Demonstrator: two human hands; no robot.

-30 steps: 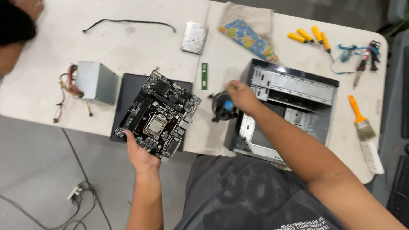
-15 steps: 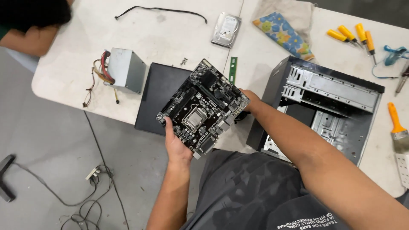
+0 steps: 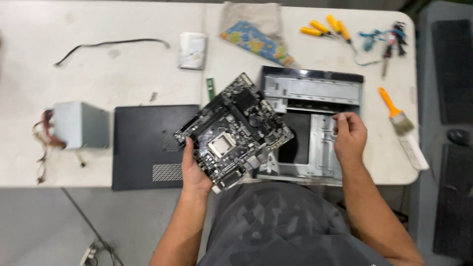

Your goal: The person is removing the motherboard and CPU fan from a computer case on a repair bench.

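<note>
My left hand [image 3: 193, 170] grips the near-left edge of a black motherboard [image 3: 234, 129] and holds it tilted above the table's front edge, between a black side panel [image 3: 148, 146] and an open grey computer case [image 3: 311, 123]. The board's right corner overlaps the case's left side. My right hand [image 3: 349, 137] hovers over the case's metal floor with fingers curled and nothing visible in them.
A grey power supply [image 3: 81, 125] with loose wires lies at left. A green memory stick [image 3: 211, 89], a drive [image 3: 192, 49] and a cable [image 3: 106, 46] sit farther back. Yellow screwdrivers [image 3: 327, 27], a folded cloth [image 3: 257, 37] and an orange-handled brush [image 3: 394, 112] lie at right.
The view has shifted left to right across the table. My right hand has let go of the motherboard and moved over the open case. My left hand still holds the board, now nearer the case.
</note>
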